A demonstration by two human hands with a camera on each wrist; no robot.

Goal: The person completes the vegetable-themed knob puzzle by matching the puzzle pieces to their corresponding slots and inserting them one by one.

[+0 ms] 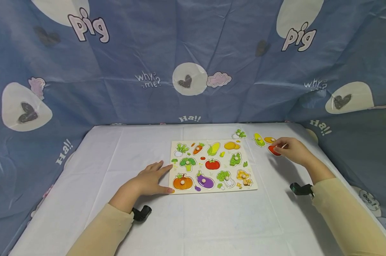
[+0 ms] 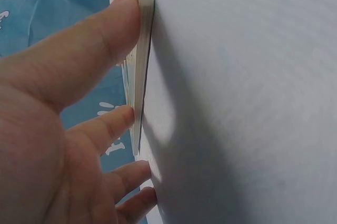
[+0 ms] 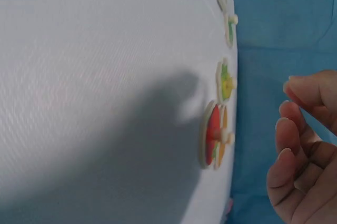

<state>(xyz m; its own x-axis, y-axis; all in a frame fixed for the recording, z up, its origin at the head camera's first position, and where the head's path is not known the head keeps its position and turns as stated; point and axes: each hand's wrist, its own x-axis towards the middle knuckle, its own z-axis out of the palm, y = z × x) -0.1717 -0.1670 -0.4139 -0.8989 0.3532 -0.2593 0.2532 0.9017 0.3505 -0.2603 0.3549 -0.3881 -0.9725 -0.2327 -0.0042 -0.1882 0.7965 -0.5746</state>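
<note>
My left hand (image 1: 150, 179) rests at the left edge of a wooden vegetable puzzle board (image 1: 244, 153). Its thumb (image 2: 118, 27) presses the near corner, the index finger touches the edge further back, and the fingers are spread. To the board's right, my right hand (image 1: 293, 150) hovers by a loose red tomato piece (image 1: 272, 150). In the right wrist view its fingers (image 3: 287, 134) are loosely bent, apart from the tomato piece's knob (image 3: 225, 138). Beside the tomato lie a yellow potato piece (image 1: 269, 140) and a corn piece (image 1: 258, 139).
A white-and-green radish piece (image 1: 239, 134) lies behind the board's back right corner. Several knobbed pieces, such as the pumpkin (image 1: 178, 183) and eggplant (image 1: 207, 182), sit in the board. Blue printed cloth (image 1: 244, 99) rises behind the white table (image 1: 212, 224).
</note>
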